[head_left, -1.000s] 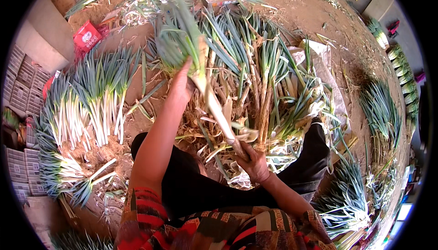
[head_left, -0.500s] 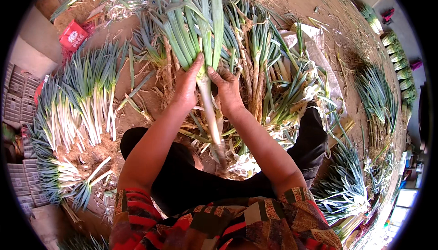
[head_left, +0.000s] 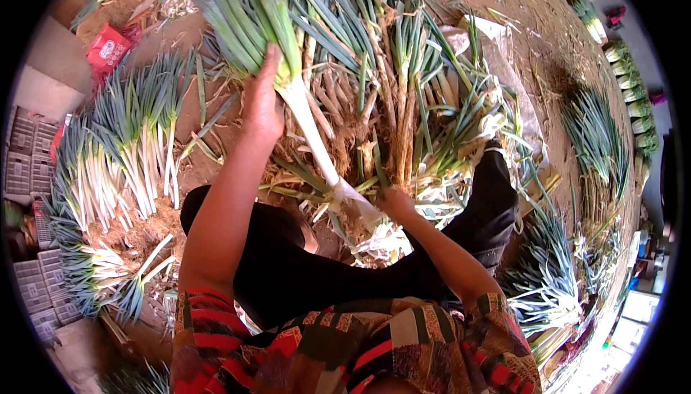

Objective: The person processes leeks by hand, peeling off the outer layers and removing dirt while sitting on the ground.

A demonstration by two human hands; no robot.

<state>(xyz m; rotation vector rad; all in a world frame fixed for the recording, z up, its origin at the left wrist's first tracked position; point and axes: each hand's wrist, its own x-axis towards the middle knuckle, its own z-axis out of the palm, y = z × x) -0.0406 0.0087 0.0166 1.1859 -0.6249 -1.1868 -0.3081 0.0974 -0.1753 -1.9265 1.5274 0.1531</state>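
My left hand (head_left: 263, 102) grips a long leek (head_left: 302, 117) just below its fan of green leaves, held out in front of me. The white stalk slants down to the right. My right hand (head_left: 396, 203) is closed on the root end of that leek, near my knee. Under both hands lies a heap of uncleaned leeks (head_left: 392, 99) with brown, dirty stalks on the earth floor.
A row of cleaned leeks (head_left: 119, 164) with white stalks lies to my left. A red packet (head_left: 108, 47) and grey crates (head_left: 29, 156) sit beyond it. More leek bundles (head_left: 597, 142) line the right side. My dark trouser legs (head_left: 475, 228) stretch forward.
My right hand has slid from high on the stalk beside the left hand down to the root end. The leek now tilts more to the right.
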